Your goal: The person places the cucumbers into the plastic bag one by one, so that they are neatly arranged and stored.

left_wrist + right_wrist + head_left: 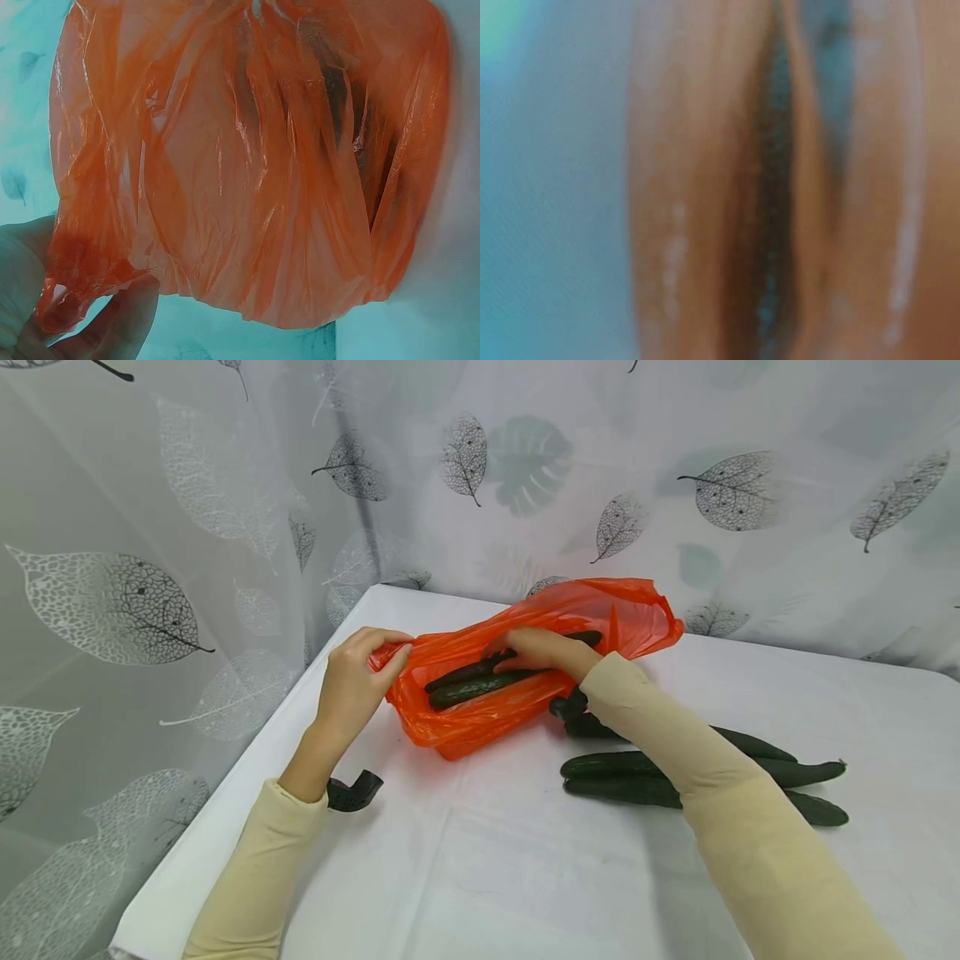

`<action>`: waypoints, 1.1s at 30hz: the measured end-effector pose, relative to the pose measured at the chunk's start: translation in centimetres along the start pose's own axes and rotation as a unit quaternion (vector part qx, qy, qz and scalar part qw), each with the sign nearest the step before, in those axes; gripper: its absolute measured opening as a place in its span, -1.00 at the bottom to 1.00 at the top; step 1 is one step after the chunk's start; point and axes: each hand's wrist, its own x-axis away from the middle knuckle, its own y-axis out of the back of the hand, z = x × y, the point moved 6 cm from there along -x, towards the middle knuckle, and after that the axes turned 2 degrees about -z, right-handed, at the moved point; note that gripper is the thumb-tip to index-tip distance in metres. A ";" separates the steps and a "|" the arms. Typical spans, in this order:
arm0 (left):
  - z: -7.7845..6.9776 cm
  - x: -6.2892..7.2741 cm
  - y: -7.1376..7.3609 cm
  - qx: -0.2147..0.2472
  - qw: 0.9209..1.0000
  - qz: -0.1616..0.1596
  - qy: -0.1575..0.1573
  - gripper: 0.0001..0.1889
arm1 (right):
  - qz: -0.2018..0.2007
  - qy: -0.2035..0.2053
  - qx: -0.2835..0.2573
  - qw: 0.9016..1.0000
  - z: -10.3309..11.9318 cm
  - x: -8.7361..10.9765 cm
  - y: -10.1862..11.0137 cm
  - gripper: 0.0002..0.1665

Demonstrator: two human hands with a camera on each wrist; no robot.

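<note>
A thin orange-red plastic bag [465,731] lies on the table with its mouth open upward. My left hand [352,681] pinches the left edge of its mouth between thumb and fingers; in the left wrist view the fingers [135,315] hold the crumpled film. Inside the bag lie two dark green cucumbers, a front one [457,692] and a back one [585,637]. My right hand [543,649] reaches into the mouth, its fingers curled over the back cucumber. Blurred orange film [679,187] with a dark green strip fills the right wrist view.
Three more cucumbers [622,764] lie to the right of the bag, partly covered by my right forearm. The table [465,860] has a white cover. Behind it and on the left hangs a leaf-patterned curtain [547,552]. A black wrist device [356,792] sits under my left wrist.
</note>
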 end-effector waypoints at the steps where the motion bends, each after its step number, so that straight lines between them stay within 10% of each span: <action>1: -0.1 0.0 -0.1 0.000 1.000 0.001 0.000 -0.85 | -0.004 0.002 -0.007 1.000 0.0 0.2 0.1 -0.66; 33: 0.2 0.3 -0.9 -0.009 1.000 0.013 0.006 -0.85 | -0.133 -0.003 -0.112 0.985 -0.1 5.4 3.3 -0.68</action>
